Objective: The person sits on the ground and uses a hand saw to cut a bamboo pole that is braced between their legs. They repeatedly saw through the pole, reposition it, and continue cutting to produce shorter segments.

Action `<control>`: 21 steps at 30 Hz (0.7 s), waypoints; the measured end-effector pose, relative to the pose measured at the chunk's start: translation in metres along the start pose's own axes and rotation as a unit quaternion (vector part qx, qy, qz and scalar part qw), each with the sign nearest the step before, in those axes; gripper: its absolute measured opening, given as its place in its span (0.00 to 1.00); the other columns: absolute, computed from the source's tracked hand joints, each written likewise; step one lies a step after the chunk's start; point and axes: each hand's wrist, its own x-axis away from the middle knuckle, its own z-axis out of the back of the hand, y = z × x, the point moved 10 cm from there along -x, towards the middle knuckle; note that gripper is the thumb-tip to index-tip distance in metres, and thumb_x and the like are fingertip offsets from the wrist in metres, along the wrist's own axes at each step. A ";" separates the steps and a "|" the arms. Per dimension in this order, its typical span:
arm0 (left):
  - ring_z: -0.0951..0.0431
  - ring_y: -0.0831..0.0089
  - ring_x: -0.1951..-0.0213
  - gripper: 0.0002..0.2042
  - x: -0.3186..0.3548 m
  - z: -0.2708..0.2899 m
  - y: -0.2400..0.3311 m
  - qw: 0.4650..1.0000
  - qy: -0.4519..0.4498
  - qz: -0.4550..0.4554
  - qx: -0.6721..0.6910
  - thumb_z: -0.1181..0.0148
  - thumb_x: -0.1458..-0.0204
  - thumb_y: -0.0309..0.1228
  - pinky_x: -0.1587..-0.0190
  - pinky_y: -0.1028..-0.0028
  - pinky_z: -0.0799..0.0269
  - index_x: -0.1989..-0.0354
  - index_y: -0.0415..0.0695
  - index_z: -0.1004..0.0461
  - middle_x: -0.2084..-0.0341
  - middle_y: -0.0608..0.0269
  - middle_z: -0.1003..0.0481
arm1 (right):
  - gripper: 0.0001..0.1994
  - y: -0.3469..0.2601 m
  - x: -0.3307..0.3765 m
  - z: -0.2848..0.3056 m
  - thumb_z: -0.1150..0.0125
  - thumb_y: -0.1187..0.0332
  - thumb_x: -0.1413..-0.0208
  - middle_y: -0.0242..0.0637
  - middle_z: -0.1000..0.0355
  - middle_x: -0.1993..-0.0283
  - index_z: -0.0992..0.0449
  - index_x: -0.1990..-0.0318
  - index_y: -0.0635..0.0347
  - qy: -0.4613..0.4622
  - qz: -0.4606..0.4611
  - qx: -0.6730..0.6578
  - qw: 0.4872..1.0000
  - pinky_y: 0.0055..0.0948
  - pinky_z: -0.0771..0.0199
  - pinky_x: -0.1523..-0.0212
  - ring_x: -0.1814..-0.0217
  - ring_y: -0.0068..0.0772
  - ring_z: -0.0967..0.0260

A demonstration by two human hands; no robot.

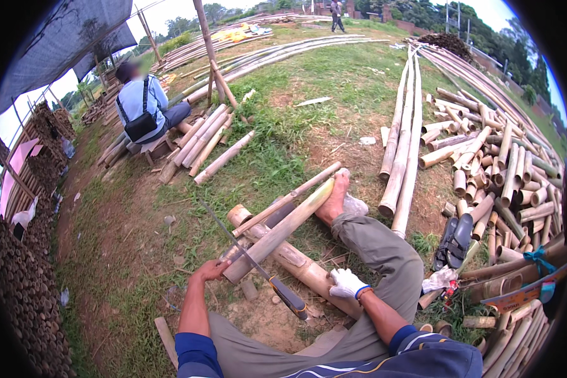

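A bamboo pole [283,232] slants away from me, its far end under my bare foot [335,200]. My left hand [212,269], bare, has its fingers closed at the pole's near end; the fingertips are partly hidden. A handsaw [288,298] with a dark and yellow handle leans across the pole, blade pointing away to the left, with neither hand on it. In a white glove, my right hand [346,283] rests on a thick bamboo log [302,267] lying crosswise underneath, fingers slightly apart and holding nothing. A thinner bamboo stick [290,196] runs alongside the pole.
Cut bamboo pieces [485,157] are heaped at right, beside black sandals [453,242] and an orange-bladed saw [526,293]. Long poles [402,138] lie ahead. A seated person [146,104] is at far left near more bamboo; stacked bamboo [19,296] lines the left edge.
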 end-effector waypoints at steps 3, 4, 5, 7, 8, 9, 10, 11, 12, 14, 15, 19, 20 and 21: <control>0.13 0.64 0.63 0.42 0.001 0.001 -0.005 1.000 0.009 0.004 -0.001 0.48 0.38 0.71 0.53 0.62 0.21 0.44 0.36 0.21 0.63 0.51 0.16 | 0.30 -0.006 0.001 0.002 0.35 0.57 0.48 0.58 0.28 0.38 0.26 0.36 0.50 -0.002 -0.002 -0.004 1.000 0.54 0.27 0.35 0.37 0.65 0.32; 0.13 0.64 0.63 0.42 0.000 0.000 -0.002 1.000 0.011 0.007 0.000 0.48 0.38 0.71 0.53 0.62 0.21 0.44 0.37 0.21 0.63 0.51 0.16 | 0.30 -0.003 0.001 0.002 0.35 0.57 0.48 0.58 0.28 0.39 0.26 0.36 0.50 -0.001 -0.002 -0.003 1.000 0.54 0.27 0.35 0.37 0.65 0.31; 0.14 0.64 0.63 0.41 0.000 -0.001 0.000 1.000 0.013 0.010 0.001 0.48 0.38 0.70 0.53 0.62 0.21 0.44 0.37 0.21 0.63 0.51 0.16 | 0.30 -0.002 0.001 0.002 0.35 0.56 0.48 0.58 0.28 0.39 0.26 0.36 0.50 -0.001 -0.002 -0.002 1.000 0.54 0.27 0.35 0.37 0.65 0.31; 0.14 0.65 0.64 0.41 0.001 -0.001 0.002 1.000 0.011 0.014 0.003 0.48 0.38 0.70 0.53 0.62 0.22 0.45 0.37 0.20 0.63 0.51 0.16 | 0.30 -0.001 0.001 0.001 0.35 0.56 0.48 0.58 0.28 0.39 0.27 0.36 0.50 -0.001 -0.004 -0.001 1.000 0.54 0.27 0.35 0.37 0.65 0.31; 0.14 0.65 0.64 0.41 0.002 0.000 0.002 1.000 0.006 0.016 0.004 0.48 0.38 0.70 0.53 0.62 0.22 0.45 0.37 0.20 0.63 0.52 0.16 | 0.30 -0.002 0.001 0.001 0.35 0.56 0.48 0.58 0.28 0.39 0.27 0.36 0.50 -0.001 -0.006 -0.001 1.000 0.54 0.26 0.36 0.38 0.65 0.31; 0.15 0.65 0.64 0.41 0.002 0.000 0.002 1.000 0.002 0.018 0.005 0.48 0.38 0.70 0.53 0.63 0.22 0.45 0.37 0.20 0.63 0.52 0.16 | 0.30 -0.002 0.001 0.001 0.35 0.56 0.48 0.58 0.28 0.39 0.27 0.36 0.50 -0.002 -0.009 -0.001 1.000 0.54 0.26 0.36 0.38 0.65 0.31; 0.15 0.65 0.65 0.40 0.003 -0.001 0.003 1.000 0.005 0.013 0.009 0.47 0.38 0.70 0.54 0.63 0.22 0.46 0.37 0.19 0.64 0.52 0.16 | 0.30 -0.001 0.001 0.001 0.35 0.56 0.49 0.58 0.28 0.39 0.27 0.36 0.50 -0.002 -0.007 0.001 1.000 0.54 0.26 0.36 0.38 0.65 0.31; 0.15 0.66 0.65 0.40 0.003 -0.001 0.005 1.000 0.008 0.008 0.014 0.47 0.38 0.70 0.54 0.63 0.22 0.46 0.37 0.19 0.64 0.53 0.16 | 0.30 0.000 0.001 0.000 0.35 0.56 0.49 0.58 0.28 0.40 0.27 0.36 0.50 -0.003 -0.006 0.004 1.000 0.54 0.26 0.36 0.38 0.65 0.31; 0.15 0.66 0.65 0.40 0.003 -0.002 0.007 1.000 0.010 0.003 0.018 0.47 0.38 0.70 0.54 0.63 0.22 0.47 0.37 0.19 0.65 0.53 0.16 | 0.30 0.001 0.002 0.000 0.35 0.56 0.49 0.58 0.27 0.40 0.27 0.36 0.50 -0.003 -0.005 0.006 1.000 0.55 0.26 0.36 0.38 0.65 0.30; 0.15 0.66 0.65 0.39 0.002 0.000 0.003 1.000 0.009 0.006 0.009 0.46 0.38 0.69 0.55 0.63 0.22 0.48 0.37 0.19 0.66 0.54 0.17 | 0.30 -0.001 0.001 0.000 0.35 0.56 0.49 0.58 0.27 0.40 0.27 0.36 0.50 -0.003 0.000 0.005 1.000 0.55 0.26 0.37 0.38 0.65 0.30; 0.15 0.67 0.65 0.39 0.002 0.001 0.001 1.000 0.008 0.006 0.004 0.46 0.38 0.69 0.55 0.63 0.22 0.49 0.37 0.19 0.66 0.55 0.17 | 0.30 -0.002 0.001 0.001 0.34 0.56 0.49 0.57 0.27 0.40 0.26 0.36 0.50 -0.003 0.002 0.004 1.000 0.55 0.26 0.37 0.38 0.65 0.30; 0.15 0.67 0.66 0.39 0.000 0.000 0.000 1.000 0.008 -0.003 0.007 0.47 0.38 0.69 0.57 0.63 0.22 0.51 0.36 0.20 0.66 0.55 0.17 | 0.30 -0.003 0.002 0.002 0.35 0.56 0.49 0.57 0.27 0.41 0.26 0.36 0.51 0.011 0.003 0.000 1.000 0.55 0.25 0.37 0.39 0.65 0.30; 0.15 0.67 0.66 0.39 0.000 -0.001 0.003 1.000 0.008 -0.005 0.011 0.47 0.38 0.69 0.57 0.63 0.22 0.52 0.36 0.20 0.66 0.54 0.17 | 0.30 -0.001 0.003 0.002 0.35 0.56 0.49 0.57 0.27 0.41 0.26 0.36 0.51 0.012 0.002 0.000 1.000 0.55 0.25 0.37 0.38 0.65 0.30; 0.15 0.67 0.66 0.39 0.000 -0.003 0.006 1.000 0.008 -0.006 0.016 0.47 0.38 0.69 0.57 0.63 0.22 0.52 0.36 0.20 0.66 0.54 0.17 | 0.30 0.001 0.004 0.002 0.35 0.56 0.49 0.57 0.27 0.41 0.26 0.36 0.51 0.012 0.001 0.001 1.000 0.55 0.26 0.37 0.38 0.65 0.30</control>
